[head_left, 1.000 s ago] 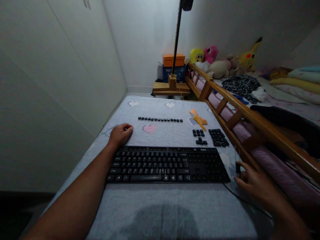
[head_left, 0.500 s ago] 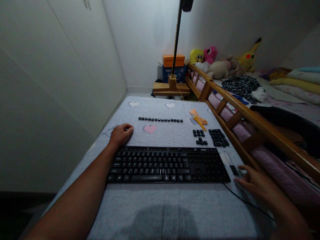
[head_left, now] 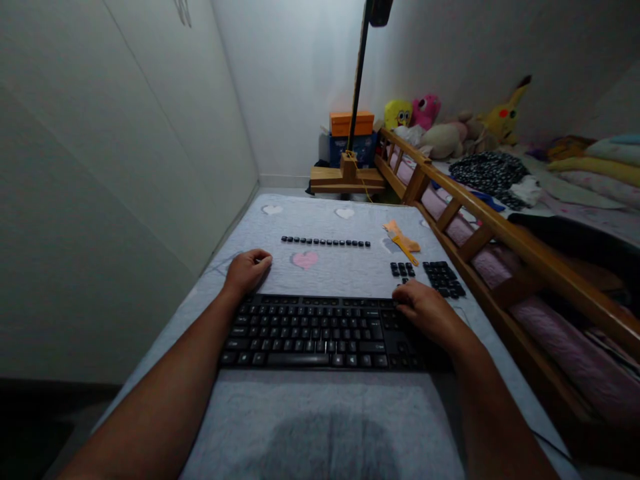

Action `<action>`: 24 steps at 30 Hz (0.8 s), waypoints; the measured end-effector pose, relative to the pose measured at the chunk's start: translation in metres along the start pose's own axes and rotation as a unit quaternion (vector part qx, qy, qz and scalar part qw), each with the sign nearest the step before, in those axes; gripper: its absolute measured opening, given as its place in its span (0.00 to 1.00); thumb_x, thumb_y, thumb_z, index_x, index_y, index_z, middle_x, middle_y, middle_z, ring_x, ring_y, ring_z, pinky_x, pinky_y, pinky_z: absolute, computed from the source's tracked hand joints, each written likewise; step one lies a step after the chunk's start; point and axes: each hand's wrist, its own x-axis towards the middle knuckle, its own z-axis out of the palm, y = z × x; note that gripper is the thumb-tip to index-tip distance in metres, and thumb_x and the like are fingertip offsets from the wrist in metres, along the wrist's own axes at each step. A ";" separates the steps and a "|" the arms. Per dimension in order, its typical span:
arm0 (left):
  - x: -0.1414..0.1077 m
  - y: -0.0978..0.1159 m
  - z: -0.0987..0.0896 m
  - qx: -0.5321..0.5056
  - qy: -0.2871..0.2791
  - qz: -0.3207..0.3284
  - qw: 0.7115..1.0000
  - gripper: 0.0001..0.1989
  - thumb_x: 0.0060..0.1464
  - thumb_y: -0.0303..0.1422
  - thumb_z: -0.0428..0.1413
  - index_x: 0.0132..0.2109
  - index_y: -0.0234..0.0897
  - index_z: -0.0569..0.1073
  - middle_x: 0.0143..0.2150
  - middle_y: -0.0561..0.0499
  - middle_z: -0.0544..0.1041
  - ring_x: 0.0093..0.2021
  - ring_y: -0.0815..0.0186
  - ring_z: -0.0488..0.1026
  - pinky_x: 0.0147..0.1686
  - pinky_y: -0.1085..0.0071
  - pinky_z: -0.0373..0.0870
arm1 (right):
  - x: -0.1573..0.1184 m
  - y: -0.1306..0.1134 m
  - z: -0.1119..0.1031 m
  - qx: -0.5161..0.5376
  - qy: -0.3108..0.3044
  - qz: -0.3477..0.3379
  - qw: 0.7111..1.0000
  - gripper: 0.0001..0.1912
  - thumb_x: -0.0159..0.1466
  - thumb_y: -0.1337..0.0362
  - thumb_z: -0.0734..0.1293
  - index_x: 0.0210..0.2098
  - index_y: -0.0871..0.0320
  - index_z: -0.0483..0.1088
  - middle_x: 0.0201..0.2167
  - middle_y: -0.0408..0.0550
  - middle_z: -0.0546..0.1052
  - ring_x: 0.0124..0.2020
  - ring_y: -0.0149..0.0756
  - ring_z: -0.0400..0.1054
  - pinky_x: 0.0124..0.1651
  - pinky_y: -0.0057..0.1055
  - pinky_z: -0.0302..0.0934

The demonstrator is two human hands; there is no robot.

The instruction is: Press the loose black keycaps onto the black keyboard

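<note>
A black keyboard (head_left: 310,333) lies on the cloth-covered surface; its right-hand section shows no keycaps. Just behind its top left corner, my left hand (head_left: 249,270) rests with fingers curled; whether it holds anything is hidden. Over the upper right part of the keyboard is my right hand (head_left: 423,308), its fingers bent downward and close together, with any held item hidden. Removed keycaps form a long row (head_left: 326,241) behind the keyboard. More lie in a small group (head_left: 403,269) and a larger block (head_left: 444,279) at the right.
A yellow-handled brush (head_left: 406,250) lies on an orange cloth (head_left: 411,244) at the back right. A wooden bed rail (head_left: 470,207) runs along the right side. Behind the surface stands a wooden base (head_left: 347,177) with a tall pole.
My right hand has moved left from beside the keyboard's right end to above its upper right part. The clear tool near that hand is no longer visible. My left hand stays put.
</note>
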 end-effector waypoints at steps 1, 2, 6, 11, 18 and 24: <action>0.000 0.000 0.000 0.001 0.000 0.000 1.000 0.19 0.48 0.45 0.52 0.36 0.36 0.78 0.35 0.48 0.81 0.33 0.62 0.75 0.37 0.69 0.68 | 0.001 0.002 0.003 0.000 -0.003 -0.001 1.000 0.08 0.58 0.71 0.64 0.35 0.57 0.74 0.35 0.48 0.74 0.38 0.37 0.68 0.42 0.31 0.60; 0.000 0.000 0.000 0.002 0.001 -0.002 1.000 0.19 0.48 0.45 0.52 0.36 0.36 0.78 0.35 0.48 0.81 0.33 0.62 0.75 0.37 0.69 0.68 | 0.001 0.004 0.005 0.002 -0.001 -0.001 1.000 0.08 0.58 0.70 0.64 0.34 0.57 0.74 0.35 0.48 0.74 0.37 0.36 0.68 0.41 0.31 0.60; -0.001 0.001 0.000 0.009 0.002 -0.008 1.000 0.18 0.48 0.45 0.52 0.36 0.37 0.78 0.35 0.48 0.81 0.34 0.62 0.75 0.37 0.70 0.68 | -0.001 0.011 0.007 0.021 0.020 0.000 1.000 0.07 0.59 0.69 0.63 0.33 0.56 0.74 0.34 0.48 0.74 0.36 0.36 0.67 0.42 0.32 0.60; -0.001 0.001 0.000 0.007 0.002 -0.005 1.000 0.18 0.49 0.44 0.51 0.36 0.37 0.78 0.36 0.49 0.81 0.35 0.62 0.76 0.39 0.71 0.69 | -0.007 0.021 0.007 0.075 0.058 0.023 0.995 0.08 0.59 0.66 0.63 0.34 0.56 0.74 0.35 0.47 0.76 0.37 0.37 0.69 0.43 0.34 0.61; 0.000 0.002 0.000 0.005 -0.001 -0.004 1.000 0.18 0.49 0.45 0.51 0.36 0.37 0.78 0.36 0.49 0.81 0.34 0.62 0.75 0.39 0.70 0.69 | -0.010 0.022 0.010 0.087 0.067 0.025 0.994 0.07 0.59 0.65 0.63 0.33 0.55 0.73 0.34 0.47 0.75 0.37 0.37 0.69 0.43 0.34 0.62; -0.001 0.002 -0.001 0.012 0.001 -0.006 1.000 0.19 0.48 0.45 0.51 0.36 0.36 0.78 0.36 0.48 0.81 0.35 0.61 0.76 0.39 0.70 0.69 | -0.010 0.021 0.012 0.087 0.053 0.035 0.994 0.08 0.59 0.66 0.62 0.33 0.56 0.73 0.34 0.47 0.76 0.37 0.37 0.69 0.43 0.34 0.61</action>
